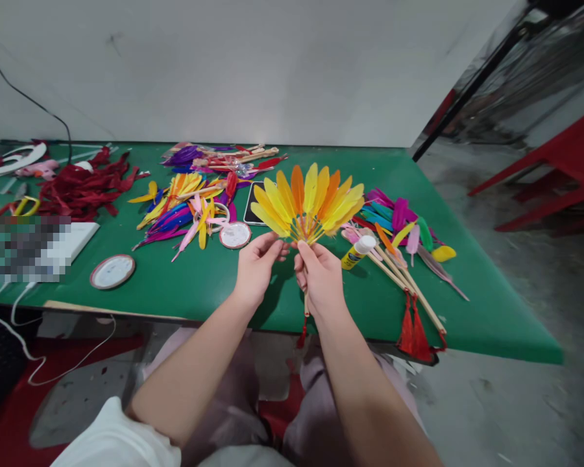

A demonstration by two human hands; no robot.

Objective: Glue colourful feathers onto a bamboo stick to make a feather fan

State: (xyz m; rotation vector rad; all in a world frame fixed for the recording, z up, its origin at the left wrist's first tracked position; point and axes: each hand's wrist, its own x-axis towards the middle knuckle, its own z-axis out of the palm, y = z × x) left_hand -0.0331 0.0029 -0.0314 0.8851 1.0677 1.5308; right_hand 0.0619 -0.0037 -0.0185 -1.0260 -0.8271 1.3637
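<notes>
**Feather fan held above the green table**

Above the near edge of the green table (185, 285), a fan of yellow and orange feathers (307, 201) is held upright between two hands. Its wooden handle is gripped by the right hand (321, 275), whose fingers are curled shut around the stick, with the thumb pressed up against the base of the feathers. A red tassel (302, 336) is seen hanging from the handle below that hand. The lowest yellow feather on the left is pinched at its base between the thumb and fingertips of the left hand (256, 263).

Just right of the hands, a glue stick (357, 251) with a white cap is laid on the table, touching a pile of mixed coloured feathers (399, 220) and several wooden sticks with red tassels (415, 327). Further left, more loose feathers (182, 207), two round lids (234, 235) and a heap of red feathers (85, 185) are spread over the surface.
</notes>
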